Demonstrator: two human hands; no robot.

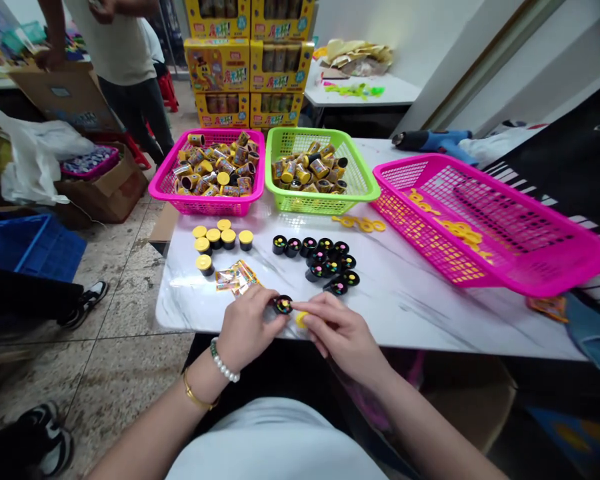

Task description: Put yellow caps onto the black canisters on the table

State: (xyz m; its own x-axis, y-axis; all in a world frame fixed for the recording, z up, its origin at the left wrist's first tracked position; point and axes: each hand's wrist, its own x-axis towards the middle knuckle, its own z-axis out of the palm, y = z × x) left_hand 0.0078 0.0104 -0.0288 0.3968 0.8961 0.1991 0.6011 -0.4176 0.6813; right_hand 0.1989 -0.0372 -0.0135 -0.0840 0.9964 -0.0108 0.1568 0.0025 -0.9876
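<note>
At the table's front edge my left hand [250, 323] is closed round a small black cup [283, 305] with bright coloured bits inside. My right hand [337, 330] pinches a yellow lid [303, 319] just right of that cup, its index finger reaching the cup's rim. Several open black cups [325, 257] with coloured bits stand in a cluster beyond my hands. To the left are several black cups with yellow lids [214, 237]. Printed paper labels [237, 277] lie flat beside my left hand.
A pink basket [207, 200] and a green basket [325, 200] hold many small printed cups. At right, a large pink basket [510, 280] holds yellow ring-shaped pieces [463, 232]; similar yellow pieces [360, 223] lie nearby. A blue heat gun [435, 141] rests behind. Another person [123, 47] stands at back left.
</note>
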